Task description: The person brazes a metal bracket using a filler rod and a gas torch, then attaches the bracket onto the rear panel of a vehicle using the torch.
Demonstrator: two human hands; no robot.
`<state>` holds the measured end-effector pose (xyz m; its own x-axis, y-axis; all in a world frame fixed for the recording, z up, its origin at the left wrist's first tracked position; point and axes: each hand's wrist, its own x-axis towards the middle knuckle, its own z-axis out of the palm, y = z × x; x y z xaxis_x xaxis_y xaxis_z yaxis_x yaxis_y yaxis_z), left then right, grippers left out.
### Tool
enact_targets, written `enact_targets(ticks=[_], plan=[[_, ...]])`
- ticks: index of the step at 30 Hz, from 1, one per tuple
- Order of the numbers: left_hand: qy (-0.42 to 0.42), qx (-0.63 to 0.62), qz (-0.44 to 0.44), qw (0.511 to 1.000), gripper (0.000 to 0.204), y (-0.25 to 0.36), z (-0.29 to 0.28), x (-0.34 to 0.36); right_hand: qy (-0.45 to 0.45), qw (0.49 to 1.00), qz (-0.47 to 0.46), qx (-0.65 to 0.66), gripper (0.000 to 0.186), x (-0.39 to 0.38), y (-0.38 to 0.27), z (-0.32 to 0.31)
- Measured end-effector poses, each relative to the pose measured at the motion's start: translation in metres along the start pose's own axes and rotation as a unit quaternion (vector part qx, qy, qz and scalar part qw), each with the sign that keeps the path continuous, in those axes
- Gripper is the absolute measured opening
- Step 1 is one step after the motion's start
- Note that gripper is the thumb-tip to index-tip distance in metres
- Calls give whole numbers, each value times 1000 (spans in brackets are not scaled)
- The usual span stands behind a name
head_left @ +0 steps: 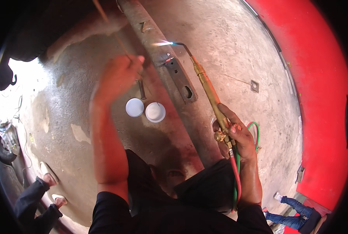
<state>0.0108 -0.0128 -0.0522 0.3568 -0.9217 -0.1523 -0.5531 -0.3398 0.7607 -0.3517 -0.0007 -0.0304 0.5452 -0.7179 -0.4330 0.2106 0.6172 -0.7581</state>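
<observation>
Right hand [238, 136] wrapped round the torch [208, 86], left hand [119, 74] pinching a rod [112, 30] — steady passes of the flame [165, 43] over the plate's [180, 80] glowing far end would serve best.

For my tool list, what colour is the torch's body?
The torch body is brassy gold, shown in the head view.

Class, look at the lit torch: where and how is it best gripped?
The torch is likely best held by its straight brass handle, approached from the end where the hoses attach, because the flame burns at the opposite, bent tip.
</observation>
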Motion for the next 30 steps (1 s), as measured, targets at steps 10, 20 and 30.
enact_targets(ticks=[10,20,30], plan=[[-147,148,44,977,43,-62,83,17,7,999,0,-41,77,-4,0,2],[150,-13,-54,987,48,0,-29,-12,6,996,37,-87,73,-3,4,0],[291,-176,22,940,45,12,-34,-13,-12,980,74,-186,63,4,8,12]])
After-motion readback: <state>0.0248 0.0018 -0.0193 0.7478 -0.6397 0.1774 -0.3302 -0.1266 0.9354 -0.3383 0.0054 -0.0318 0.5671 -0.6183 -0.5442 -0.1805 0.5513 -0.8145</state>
